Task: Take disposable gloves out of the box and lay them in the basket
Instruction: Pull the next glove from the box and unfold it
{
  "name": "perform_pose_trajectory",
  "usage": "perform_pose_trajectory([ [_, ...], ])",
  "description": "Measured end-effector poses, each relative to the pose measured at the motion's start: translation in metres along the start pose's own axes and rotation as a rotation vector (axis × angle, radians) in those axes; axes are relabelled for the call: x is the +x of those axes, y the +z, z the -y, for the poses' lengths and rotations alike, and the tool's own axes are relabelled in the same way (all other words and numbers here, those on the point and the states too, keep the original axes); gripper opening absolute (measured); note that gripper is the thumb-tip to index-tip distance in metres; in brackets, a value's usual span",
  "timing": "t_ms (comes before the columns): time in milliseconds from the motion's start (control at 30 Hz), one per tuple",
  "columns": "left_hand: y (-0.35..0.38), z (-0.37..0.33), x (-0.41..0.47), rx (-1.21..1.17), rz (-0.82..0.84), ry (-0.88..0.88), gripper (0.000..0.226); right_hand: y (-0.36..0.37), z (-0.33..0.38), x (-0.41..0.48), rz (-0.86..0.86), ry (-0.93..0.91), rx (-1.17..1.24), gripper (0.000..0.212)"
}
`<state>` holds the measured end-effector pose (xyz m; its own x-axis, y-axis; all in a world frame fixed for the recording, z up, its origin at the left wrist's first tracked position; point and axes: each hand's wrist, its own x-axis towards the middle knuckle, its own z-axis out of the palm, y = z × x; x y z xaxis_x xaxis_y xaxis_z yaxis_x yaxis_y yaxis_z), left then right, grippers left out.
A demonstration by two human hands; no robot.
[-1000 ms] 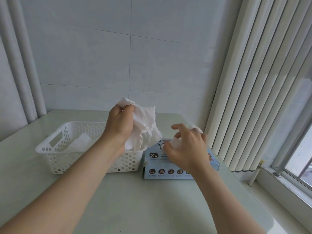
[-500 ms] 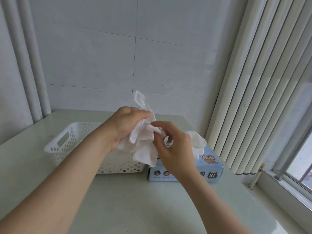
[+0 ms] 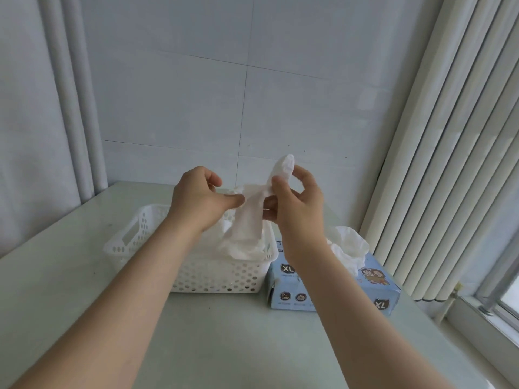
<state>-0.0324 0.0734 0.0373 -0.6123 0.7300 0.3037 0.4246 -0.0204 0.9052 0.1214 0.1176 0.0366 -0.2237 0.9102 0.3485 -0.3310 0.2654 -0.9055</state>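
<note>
A white disposable glove hangs between both hands above the right end of the white perforated basket. My left hand pinches its left edge with thumb and fingers. My right hand pinches its upper end, which sticks up past the fingers. The glove's lower part droops into the basket, where more white glove material lies. The light blue glove box marked XL stands right of the basket, with another glove poking out of its top.
The pale green table runs to a tiled wall behind. Vertical blinds and a window sill stand close on the right, just past the box. Two pipes run up the left wall.
My right hand left the box and joined my left on the glove. Both hands have spread the glove apart over the basket, and the view has shifted left.
</note>
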Motion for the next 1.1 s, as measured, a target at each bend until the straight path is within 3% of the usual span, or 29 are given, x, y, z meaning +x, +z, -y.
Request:
perform_pose_trajectory([
  [100, -0.009, -0.003, 0.003, -0.117, 0.089, -0.103, 0.046, 0.012, 0.004, 0.006, -0.030, 0.013, 0.067, 0.044],
  [167, -0.012, -0.010, 0.001, -0.244, 0.180, -0.162, 0.031, 0.016, 0.003, 0.010, -0.052, 0.015, 0.084, 0.057],
  [267, -0.015, -0.016, 0.000, -0.347, 0.281, -0.135, 0.025, 0.019, -0.001, 0.012, -0.084, -0.019, 0.066, 0.060],
  [400, -0.023, -0.016, -0.004, -0.083, 0.514, 0.109, 0.040, 0.017, 0.002, 0.014, -0.050, -0.059, -0.049, 0.044],
  [467, -0.021, -0.016, -0.007, 0.049, 0.540, 0.178, 0.038, 0.016, 0.008, 0.016, 0.006, -0.011, -0.064, 0.032],
  [633, -0.009, -0.011, -0.003, 0.184, 0.247, 0.336, 0.019, 0.009, 0.017, 0.020, 0.122, 0.017, -0.207, 0.027],
  [800, -0.010, -0.008, 0.005, 0.229, -0.040, 0.420, 0.023, 0.007, 0.016, 0.022, 0.030, -0.200, -0.518, 0.015],
  [967, -0.010, -0.011, 0.008, 0.195, -0.173, 0.524, 0.018, 0.006, 0.013, 0.026, -0.069, -0.269, -0.829, 0.018],
  [1100, -0.011, -0.011, 0.008, 0.169, -0.228, 0.513, 0.012, 0.009, 0.014, 0.022, -0.050, -0.302, -0.741, 0.024],
])
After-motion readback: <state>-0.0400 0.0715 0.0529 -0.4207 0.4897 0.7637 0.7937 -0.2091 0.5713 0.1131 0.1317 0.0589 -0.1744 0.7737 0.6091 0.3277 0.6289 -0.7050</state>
